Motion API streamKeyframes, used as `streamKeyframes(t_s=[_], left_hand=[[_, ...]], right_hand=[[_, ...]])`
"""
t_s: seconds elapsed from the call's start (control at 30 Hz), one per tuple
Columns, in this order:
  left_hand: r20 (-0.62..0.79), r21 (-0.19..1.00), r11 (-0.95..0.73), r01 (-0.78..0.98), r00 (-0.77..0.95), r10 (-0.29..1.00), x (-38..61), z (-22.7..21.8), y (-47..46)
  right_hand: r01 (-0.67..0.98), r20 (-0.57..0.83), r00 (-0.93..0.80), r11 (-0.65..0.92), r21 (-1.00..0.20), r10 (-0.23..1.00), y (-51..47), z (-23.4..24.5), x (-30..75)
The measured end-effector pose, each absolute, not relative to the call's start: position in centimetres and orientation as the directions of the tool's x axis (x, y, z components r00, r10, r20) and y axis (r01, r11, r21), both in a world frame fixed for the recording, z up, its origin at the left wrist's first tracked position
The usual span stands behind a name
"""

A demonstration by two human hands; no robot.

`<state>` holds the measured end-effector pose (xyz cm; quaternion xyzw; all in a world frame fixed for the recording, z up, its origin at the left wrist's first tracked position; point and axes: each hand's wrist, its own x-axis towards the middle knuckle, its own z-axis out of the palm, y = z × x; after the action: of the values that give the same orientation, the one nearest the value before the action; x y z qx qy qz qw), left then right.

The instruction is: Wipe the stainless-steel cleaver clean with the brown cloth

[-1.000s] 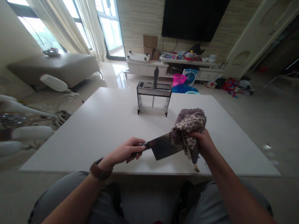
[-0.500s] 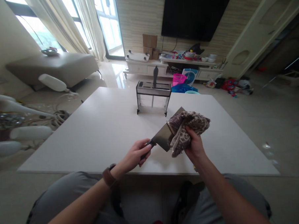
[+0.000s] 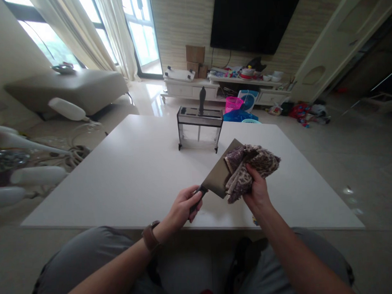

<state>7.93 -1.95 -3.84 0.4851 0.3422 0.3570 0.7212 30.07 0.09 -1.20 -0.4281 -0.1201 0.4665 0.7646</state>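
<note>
My left hand (image 3: 185,204) is wrapped round the black handle of a cleaver (image 3: 217,174), whose broad blade points up and to the right above the white table. A bunched, brown-and-cream patterned cloth (image 3: 249,168) is gripped in my right hand (image 3: 258,191), thumb on top. The cloth covers the right side of the blade and lies against it. Beyond the blade, a clear-sided knife block (image 3: 200,127) with a dark slotted top stands on the table. One dark-handled knife (image 3: 202,101) sticks up out of it.
The white table (image 3: 113,181) spreads in front of my knees. Behind it are a low white TV cabinet (image 3: 187,91) with clutter, a pink basket (image 3: 233,104) and a blue item (image 3: 240,115). White lamp arms (image 3: 38,175) reach in at the left.
The cloth has slid slightly right across the blade, baring more metal near the handle. My left hand and the cleaver have shifted a little to the right.
</note>
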Motion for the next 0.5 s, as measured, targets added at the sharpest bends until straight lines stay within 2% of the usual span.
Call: streamKeyframes(t_s=[0.2,0.5], left_hand=[[-0.138,0.957,0.243,-0.159,0.489,0.862,8.3,-4.2,-2.4],[-0.171,0.964,0.256,-0.076,0.562,0.809,8.2,-3.5,-2.5]], right_hand=[[-0.660,-0.287,0.319,-0.005,-0.751,0.903,-1.7,-2.4,26.3],[-0.596,-0.253,0.474,0.096,-0.797,0.843,0.2,-2.2,30.2]])
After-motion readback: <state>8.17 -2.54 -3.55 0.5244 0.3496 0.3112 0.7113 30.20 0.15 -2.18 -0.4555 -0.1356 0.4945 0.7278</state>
